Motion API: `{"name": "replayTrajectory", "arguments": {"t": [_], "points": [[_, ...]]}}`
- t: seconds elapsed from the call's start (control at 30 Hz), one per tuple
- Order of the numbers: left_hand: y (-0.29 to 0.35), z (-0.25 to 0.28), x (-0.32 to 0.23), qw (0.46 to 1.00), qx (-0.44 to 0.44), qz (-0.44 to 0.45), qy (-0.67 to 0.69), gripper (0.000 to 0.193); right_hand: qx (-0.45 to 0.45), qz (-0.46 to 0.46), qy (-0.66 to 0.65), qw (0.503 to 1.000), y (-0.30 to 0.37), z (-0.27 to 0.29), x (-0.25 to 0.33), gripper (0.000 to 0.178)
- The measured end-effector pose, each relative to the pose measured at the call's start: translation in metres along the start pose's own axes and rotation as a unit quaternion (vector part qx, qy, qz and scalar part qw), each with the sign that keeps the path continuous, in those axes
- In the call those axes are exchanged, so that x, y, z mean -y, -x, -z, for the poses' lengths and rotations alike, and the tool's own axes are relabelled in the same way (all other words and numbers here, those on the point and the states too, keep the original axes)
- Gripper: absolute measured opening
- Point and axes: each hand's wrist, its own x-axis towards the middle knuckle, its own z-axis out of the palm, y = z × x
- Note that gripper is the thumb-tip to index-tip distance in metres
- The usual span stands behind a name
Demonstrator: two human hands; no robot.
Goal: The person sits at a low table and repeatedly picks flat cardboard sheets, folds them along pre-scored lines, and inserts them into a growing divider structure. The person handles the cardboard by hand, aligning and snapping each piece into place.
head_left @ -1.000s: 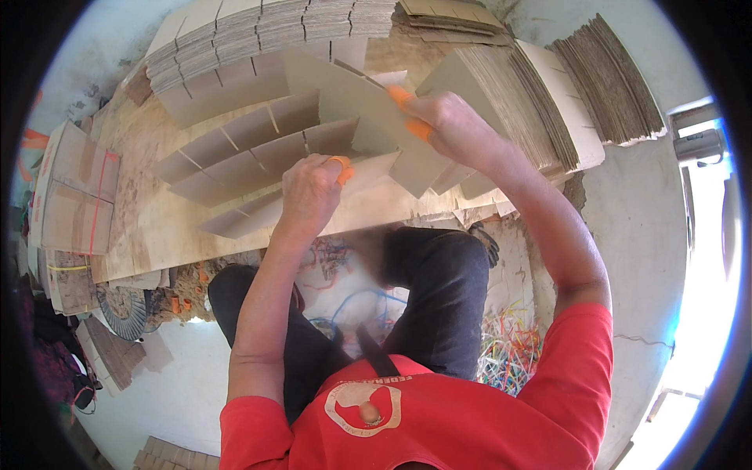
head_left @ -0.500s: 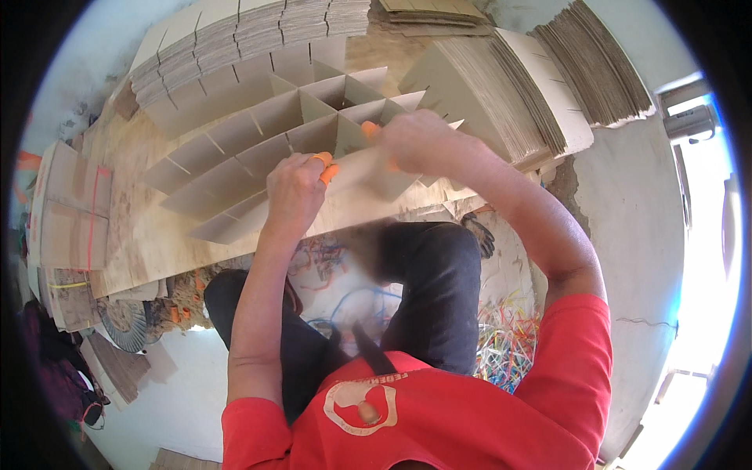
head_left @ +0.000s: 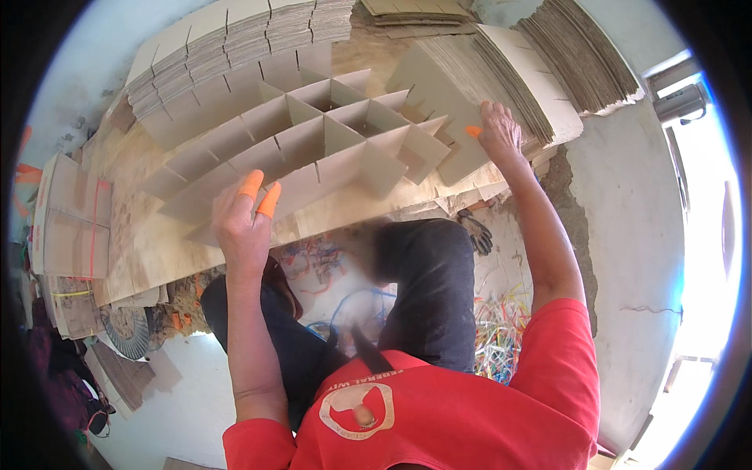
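Observation:
A cardboard divider grid [head_left: 325, 129] of interlocking slotted strips stands on the wooden table in front of me. My left hand [head_left: 244, 223] is at its near left side, fingers stretched out and apart, with orange covers on two fingertips. Those fingertips overlap the nearest strip, and I cannot tell whether they press on it. Off to the right, my right hand [head_left: 500, 135] is at the leaning stack of cardboard sheets [head_left: 442, 90]. Its orange-covered thumb lies on the front sheet's face and its fingers reach over the edge.
A tall stack of slotted strips [head_left: 243, 39] stands at the back left, and another stack [head_left: 580, 63] at the back right. Taped cardboard [head_left: 70, 215] is left of the wooden table [head_left: 133, 258]. A dark glove [head_left: 475, 231] and coloured straps [head_left: 501, 337] lie below.
My right hand has left the grid and moved right to the leaning stack. My left hand has shifted left and toward me, its fingers now straighter.

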Motion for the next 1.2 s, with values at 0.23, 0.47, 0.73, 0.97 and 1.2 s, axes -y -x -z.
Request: {"name": "replayTrajectory", "arguments": {"t": [0.23, 0.47, 0.73, 0.97, 1.2], "points": [[0.011, -0.010, 0.013, 0.999, -0.030, -0.026, -0.016, 0.030, -0.066, -0.001, 0.057, 0.996, 0.008, -0.012, 0.028, 0.025], [0.015, -0.015, 0.022, 0.997, -0.039, -0.064, -0.037, 0.030, -0.073, 0.006, 0.091, 0.993, 0.012, -0.006, 0.051, 0.028], [0.017, -0.017, 0.024, 0.998, -0.021, -0.052, -0.028, 0.026, -0.038, -0.050, -0.080, 0.995, -0.004, -0.017, 0.019, 0.034], [0.015, -0.018, 0.028, 0.997, -0.045, -0.068, -0.016, 0.025, -0.057, -0.058, -0.155, 0.984, -0.005, -0.007, 0.021, 0.035], [0.017, -0.016, 0.030, 0.996, -0.032, -0.080, -0.030, 0.024, -0.165, -0.030, -0.190, 0.967, -0.028, 0.071, -0.037, 0.042]]}}
